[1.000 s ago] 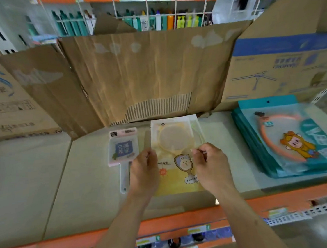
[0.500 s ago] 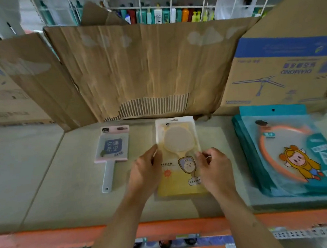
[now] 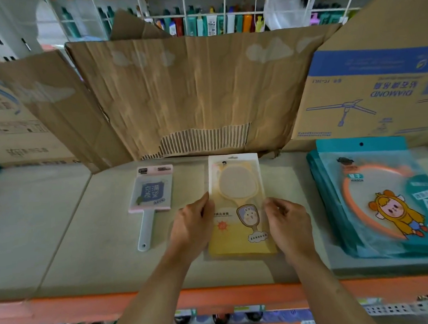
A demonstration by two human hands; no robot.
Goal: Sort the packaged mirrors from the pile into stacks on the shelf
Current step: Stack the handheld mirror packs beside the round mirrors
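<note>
the orange front rail [image 3: 66, 308] of the shelf runs nearest, with blurred goods on the level below. two bare forearms reach over it. the left hand [image 3: 192, 228] holds the left edge of the yellow packaged mirror [image 3: 238, 210], thumb laid on the packet's face, the other fingers out of sight beside it. the right hand [image 3: 290, 222] meets the right edge with fingers curled in, the tips pinching the packet's side. the packet lies lengthwise on the pale shelf board [image 3: 62, 233], hang-hole end pointing away, a round handled mirror showing through its clear upper half. whether its near end rests fully flat i cannot tell. just left of it, apart from the left hand, a pink handled mirror [image 3: 150, 190] lies flat, its pale handle pointing toward the camera. well to the right sits the teal stack [image 3: 385, 201] of packaged mirrors, the top one showing an orange ring and a cartoon figure. behind all three stands a creased cardboard sheet [image 3: 191, 93], its lower edge torn to the corrugation. a box with a blue band [image 3: 368, 84] stands behind the teal stack, a brown carton [image 3: 5, 119] at far left. beyond, wire racks hold coloured bottles [image 3: 212, 21], and a person in white [image 3: 286, 2] stands there
</note>
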